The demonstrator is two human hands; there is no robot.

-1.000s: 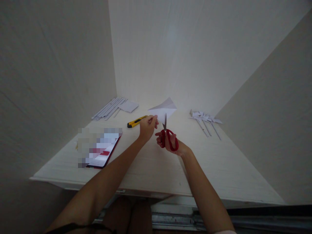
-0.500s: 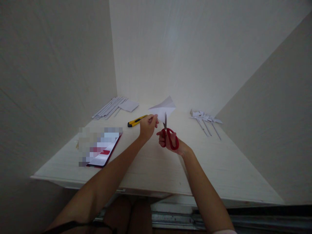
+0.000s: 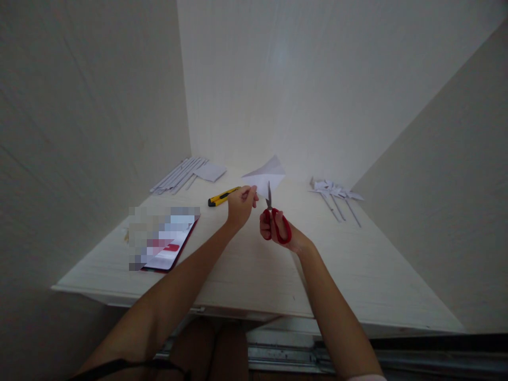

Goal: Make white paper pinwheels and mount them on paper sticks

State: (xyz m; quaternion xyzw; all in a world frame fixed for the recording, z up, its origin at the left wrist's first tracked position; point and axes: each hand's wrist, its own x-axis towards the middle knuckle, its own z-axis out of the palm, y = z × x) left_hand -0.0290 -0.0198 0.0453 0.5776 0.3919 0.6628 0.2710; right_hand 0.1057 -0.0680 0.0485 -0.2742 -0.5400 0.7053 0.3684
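My left hand (image 3: 242, 203) pinches the near corner of a creased sheet of white paper (image 3: 268, 172), which is raised above the table. In my right hand (image 3: 280, 227) are red-handled scissors (image 3: 281, 226), fingers through the loops and blades pointing away from me. One blade shows in front of the paper and the other seems to be behind it. Just left of my left hand lies a yellow and black utility knife (image 3: 223, 197), its far end partly covered by that hand.
At the back left lie several rolled paper sticks (image 3: 178, 177) beside some white paper squares (image 3: 211, 171). Paper pinwheels on sticks (image 3: 335, 193) lie at the back right. A tablet (image 3: 170, 248), partly blurred, is at the left. Walls enclose the white table (image 3: 254, 280) on three sides.
The fingers of my right hand have closed a little more around the scissor handles. My left hand and the paper have stayed almost in place.
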